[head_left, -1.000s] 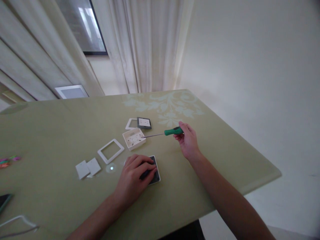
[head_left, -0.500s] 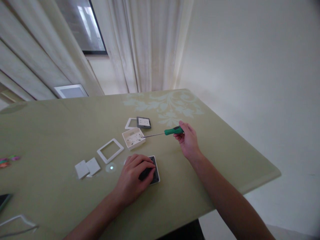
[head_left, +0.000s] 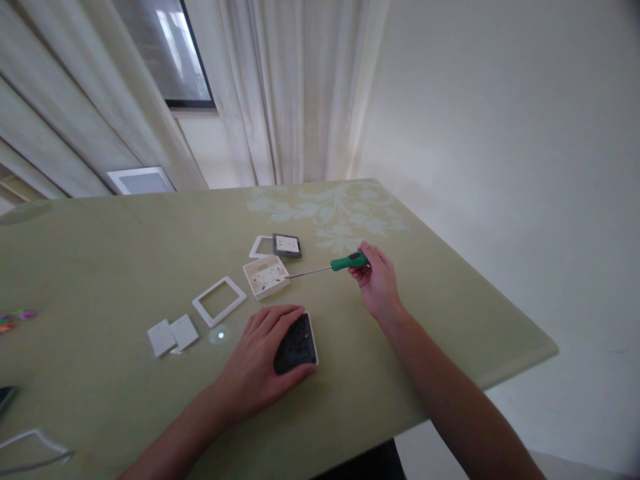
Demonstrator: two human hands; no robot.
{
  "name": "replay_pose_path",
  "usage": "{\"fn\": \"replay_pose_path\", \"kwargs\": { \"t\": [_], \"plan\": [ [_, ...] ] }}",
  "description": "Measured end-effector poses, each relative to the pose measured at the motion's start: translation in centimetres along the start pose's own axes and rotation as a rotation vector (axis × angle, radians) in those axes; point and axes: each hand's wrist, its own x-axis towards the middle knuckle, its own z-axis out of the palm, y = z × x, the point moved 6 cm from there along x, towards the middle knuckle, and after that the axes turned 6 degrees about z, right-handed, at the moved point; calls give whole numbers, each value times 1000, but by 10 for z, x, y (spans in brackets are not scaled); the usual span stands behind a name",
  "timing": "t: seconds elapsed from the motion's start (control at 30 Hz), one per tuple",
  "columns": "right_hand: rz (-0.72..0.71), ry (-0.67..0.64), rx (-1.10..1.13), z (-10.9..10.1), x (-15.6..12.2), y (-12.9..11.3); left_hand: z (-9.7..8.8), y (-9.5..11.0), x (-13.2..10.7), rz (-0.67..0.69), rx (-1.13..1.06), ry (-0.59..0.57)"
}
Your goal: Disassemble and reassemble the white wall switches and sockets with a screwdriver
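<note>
My left hand [head_left: 267,353] grips a square wall switch [head_left: 296,343] with a black face and white rim, thumb along its near edge and fingers along the far edge. It lies on the table. In my right hand [head_left: 377,277] is a screwdriver [head_left: 350,261] with a green and black handle, held level by its end. The thin shaft points left, its tip at the right edge of an open white mounting box [head_left: 267,277]; whether they touch I cannot tell. Left of the box lies a white rectangular frame [head_left: 220,301].
Behind the box, a grey-edged switch plate [head_left: 287,245] overlaps another white frame [head_left: 260,247]. Two white square covers [head_left: 173,335] lie at the left. Small coloured pieces [head_left: 15,317] and a white cable [head_left: 37,440] are at the far left of the table [head_left: 125,260]. A wall stands at the right.
My left hand has spread from a pinch over the middle of the wall switch to a grip on its edges, uncovering more of the black face. The screwdriver has barely shifted.
</note>
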Motion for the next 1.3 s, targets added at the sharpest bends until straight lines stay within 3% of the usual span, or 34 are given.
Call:
{"fn": "replay_pose_path", "kwargs": {
  "t": [0.1, 0.27, 0.47, 0.63, 0.87, 1.03, 1.3],
  "plan": [
    [-107, -3, -28, 1, -5, -10, 5, -4, -5, -4, 24, -50],
    [-366, -8, -97, 15, -27, -43, 5, -10, -9, 53, 104, -28],
    [-754, -246, -404, 80, -58, -93, 4, -12, -11, 129, 158, -19],
    [-1011, -430, -545, 116, -77, -98, 0, -14, -13, 137, 140, 16],
    [-1051, -517, -581, 119, -77, -86, -6, -23, -16, 18, 33, 57],
    [-1021, -574, -597, 124, -74, -77, -3, -28, -18, -81, 33, 3],
    [-1000, -631, -572, 128, -74, -67, -4, -26, -18, -90, 38, -17]
  ]
}}
